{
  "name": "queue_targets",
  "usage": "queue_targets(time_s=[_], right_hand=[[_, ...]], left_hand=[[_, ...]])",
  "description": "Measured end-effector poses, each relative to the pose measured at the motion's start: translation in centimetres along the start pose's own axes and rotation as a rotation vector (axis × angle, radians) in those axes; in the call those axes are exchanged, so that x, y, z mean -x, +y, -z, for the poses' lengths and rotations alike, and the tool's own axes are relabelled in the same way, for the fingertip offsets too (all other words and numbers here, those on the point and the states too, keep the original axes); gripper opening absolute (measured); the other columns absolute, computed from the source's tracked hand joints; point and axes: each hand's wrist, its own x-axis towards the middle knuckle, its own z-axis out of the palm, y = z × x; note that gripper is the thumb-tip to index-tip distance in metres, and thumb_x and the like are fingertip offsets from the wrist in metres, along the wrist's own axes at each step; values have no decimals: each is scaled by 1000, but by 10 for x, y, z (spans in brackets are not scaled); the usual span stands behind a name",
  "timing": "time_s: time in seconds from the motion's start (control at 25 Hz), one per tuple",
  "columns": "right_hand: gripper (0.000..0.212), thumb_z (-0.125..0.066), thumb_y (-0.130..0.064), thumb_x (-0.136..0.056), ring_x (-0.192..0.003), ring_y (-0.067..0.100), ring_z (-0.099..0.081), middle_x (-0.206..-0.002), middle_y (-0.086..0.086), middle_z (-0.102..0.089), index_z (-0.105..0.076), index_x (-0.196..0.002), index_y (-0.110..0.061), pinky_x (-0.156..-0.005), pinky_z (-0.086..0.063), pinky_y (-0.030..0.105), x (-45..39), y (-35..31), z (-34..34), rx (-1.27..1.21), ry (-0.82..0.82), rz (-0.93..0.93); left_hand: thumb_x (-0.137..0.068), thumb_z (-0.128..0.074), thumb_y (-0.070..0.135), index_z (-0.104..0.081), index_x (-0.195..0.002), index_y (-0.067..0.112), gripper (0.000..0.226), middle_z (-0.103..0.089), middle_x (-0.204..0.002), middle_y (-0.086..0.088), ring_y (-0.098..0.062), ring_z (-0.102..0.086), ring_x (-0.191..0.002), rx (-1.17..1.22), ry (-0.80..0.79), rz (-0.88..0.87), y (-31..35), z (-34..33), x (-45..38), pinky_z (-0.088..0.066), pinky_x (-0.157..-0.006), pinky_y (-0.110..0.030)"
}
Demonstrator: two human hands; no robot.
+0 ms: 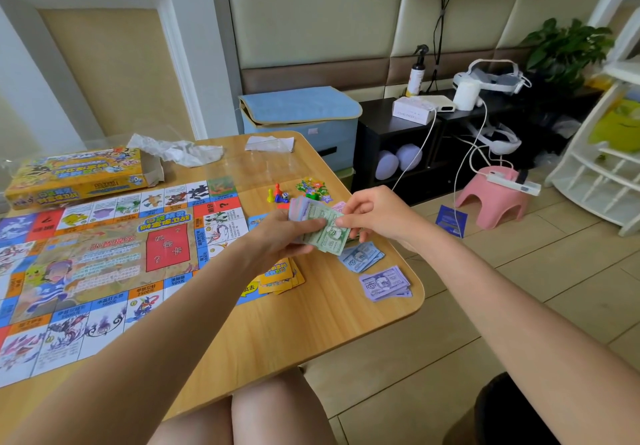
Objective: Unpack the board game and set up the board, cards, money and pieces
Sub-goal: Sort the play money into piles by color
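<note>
Both hands are over the right part of the wooden bench [311, 323]. Left hand [277, 236] holds a fanned stack of play money [304, 212], grip curled round the stack from below, thumb on top. Right hand [374, 217] pinches a green bill [330, 233] at the stack's near edge, thumb and fingers pressed on it; the bill touches the stack.

The board [104, 271] lies unfolded and flat on the left side of the bench, hanging slightly over the near edge. Game box [76, 176] sits behind it at the far left, end flap open, crumpled plastic wrap [176, 150] just beside it.

Two sorted money piles are on the bench, right of the hands: a blue pile [362, 257] and a purple pile [384, 283] nearer the bench edge, close but apart. Yellow cards [280, 276] lie stacked loosely below the left wrist, at the board's right edge. Coloured pawns [275, 193] and a die stand beyond the hands, with a heap of small colourful tokens [311, 188] just to their right.
</note>
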Motion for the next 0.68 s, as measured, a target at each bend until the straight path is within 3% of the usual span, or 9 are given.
queue_targets(time_s=[0.16, 0.36, 0.56, 0.68], right_hand=[[20, -70, 0, -79, -56, 11, -59, -72, 11, -65, -62, -97, 0, -46, -49, 17, 2, 0, -1, -75, -26, -20], [13, -71, 1, -78, -51, 8, -61, -71, 10, -65, -61, -84, -5, -46, -48, 16, 1, -1, -1, -69, 0, -21], [24, -70, 2, -78, -53, 10, -59, -75, 12, -64, -61, -101, 2, -47, -49, 15, 1, -3, -3, -48, -29, -16], [24, -68, 3, -80, -48, 6, -59, -69, 10, -62, -62, -103, 2, -47, -49, 15, 1, -5, -5, -46, -54, -17]], left_hand=[[-84, -67, 21, -62, -94, 15, 12, -67, -80, 1, 1, -63, -55, -39, 4, -18, 1, -1, 1, -45, -45, -12], [-89, -59, 12, -62, -99, 12, 10, -68, -89, -4, -7, -67, -71, 83, -60, -30, 2, 0, 1, -51, -50, -15], [-80, -71, 15, -66, -97, 13, 18, -69, -84, -2, -4, -64, -62, -79, 28, -66, 0, 4, -4, -47, -46, -13], [-85, -66, 20, -64, -96, 14, 13, -66, -85, -1, -6, -63, -68, -52, -5, -64, 0, 0, -4, -49, -48, -14]])
